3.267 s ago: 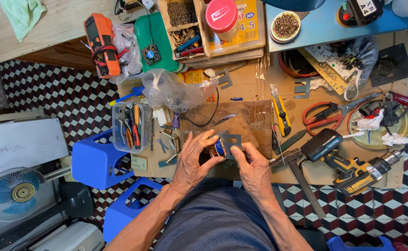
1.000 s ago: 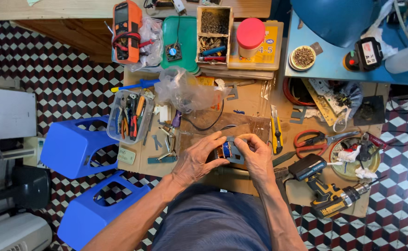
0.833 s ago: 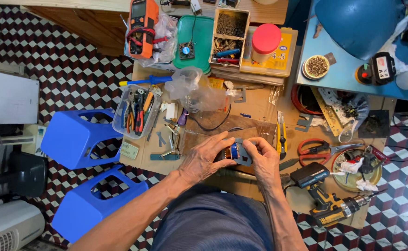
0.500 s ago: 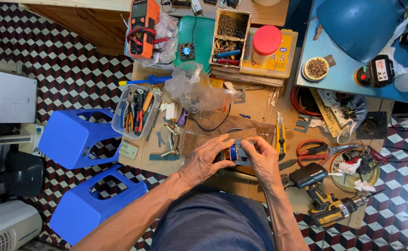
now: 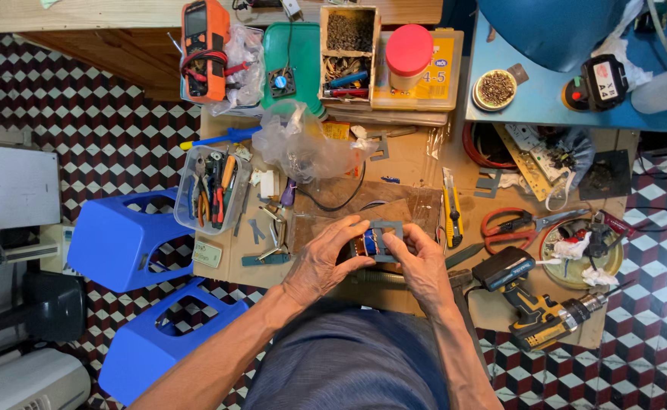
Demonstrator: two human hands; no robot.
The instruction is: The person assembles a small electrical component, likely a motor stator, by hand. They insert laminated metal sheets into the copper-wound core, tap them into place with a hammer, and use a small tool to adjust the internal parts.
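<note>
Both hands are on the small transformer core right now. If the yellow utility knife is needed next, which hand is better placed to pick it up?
Probably the right hand: the yellow utility knife lies just to its right, while the left hand would have to cross over the transformer core.

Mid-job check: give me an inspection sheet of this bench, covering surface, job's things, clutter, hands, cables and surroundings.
Surface: cardboard-covered bench, crowded.
Job's things: small grey-framed coil part, held over the bench.
Clutter: tool tub, crumpled plastic bag, utility knife, red scissors, cordless drill, orange multimeter.
Hands: left hand and right hand both grip the part.
Cables: black wire loops behind the part.
Surroundings: two blue stools, checkered floor.
</note>
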